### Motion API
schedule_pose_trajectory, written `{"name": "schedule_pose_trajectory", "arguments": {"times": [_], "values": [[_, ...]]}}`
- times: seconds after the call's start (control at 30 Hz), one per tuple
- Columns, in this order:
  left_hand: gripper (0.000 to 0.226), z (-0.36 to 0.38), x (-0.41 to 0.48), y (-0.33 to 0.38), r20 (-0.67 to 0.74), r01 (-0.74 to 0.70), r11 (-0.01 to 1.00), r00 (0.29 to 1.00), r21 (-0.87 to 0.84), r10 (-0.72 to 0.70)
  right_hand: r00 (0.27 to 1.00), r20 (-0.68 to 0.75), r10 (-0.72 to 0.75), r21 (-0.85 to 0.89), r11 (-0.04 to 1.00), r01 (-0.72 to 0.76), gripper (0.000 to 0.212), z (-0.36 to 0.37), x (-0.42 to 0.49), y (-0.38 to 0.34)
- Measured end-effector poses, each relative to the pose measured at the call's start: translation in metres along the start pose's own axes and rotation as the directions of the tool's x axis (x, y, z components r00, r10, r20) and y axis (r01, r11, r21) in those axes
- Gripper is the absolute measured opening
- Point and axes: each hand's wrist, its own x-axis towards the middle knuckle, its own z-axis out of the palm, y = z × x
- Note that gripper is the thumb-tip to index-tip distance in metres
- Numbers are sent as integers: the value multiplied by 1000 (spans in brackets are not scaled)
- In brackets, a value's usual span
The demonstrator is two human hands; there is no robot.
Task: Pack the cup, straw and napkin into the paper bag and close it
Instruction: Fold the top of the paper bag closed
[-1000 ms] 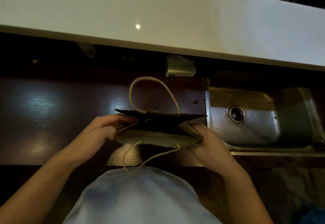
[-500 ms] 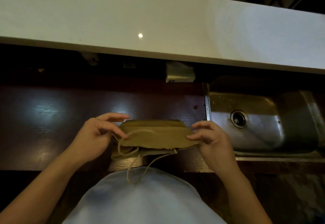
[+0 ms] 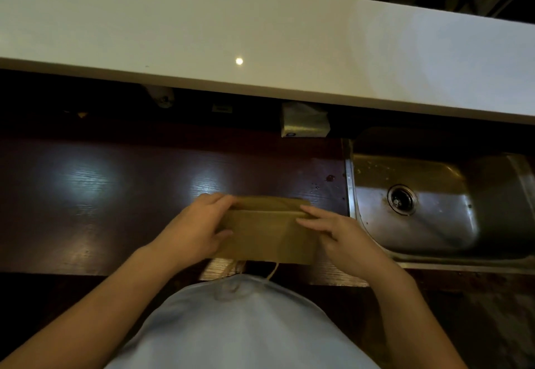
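Note:
A brown paper bag (image 3: pixel 266 232) stands on the dark wooden counter (image 3: pixel 101 195) in front of me, its top folded flat toward me. My left hand (image 3: pixel 197 229) grips the bag's left end, fingers over the fold and thumb on the front face. My right hand (image 3: pixel 333 229) presses on the right end, fingers along the fold line. The cord handles (image 3: pixel 272 271) hang out below the folded flap. Cup, straw and napkin are not visible; the folded bag hides whatever is inside.
A steel sink (image 3: pixel 419 209) lies just right of the bag, its rim close to my right hand. A white raised countertop (image 3: pixel 260 36) runs across the back. A small metallic box (image 3: pixel 304 124) sits under that ledge. Open counter stretches to the left.
The open bag mouth was pinched shut, then its top folded down toward me. The handles now hang under the flap. Both hands moved onto the fold.

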Motion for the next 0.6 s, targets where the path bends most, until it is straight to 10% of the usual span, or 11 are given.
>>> {"name": "schedule_pose_trajectory", "arguments": {"times": [0.2,0.43,0.6], "values": [[49,12,12,6,-39,83,962,996,260,-75,985,-134,106,-199,971,-131,36,16,18,-19],[31,11,28,26,-17,13,965,1000,261,-8,916,-332,-225,-262,955,140,50,70,49,-60],[21,7,26,13,-116,74,986,992,152,-57,874,-424,-239,-352,932,84,16,62,57,-40]]}}
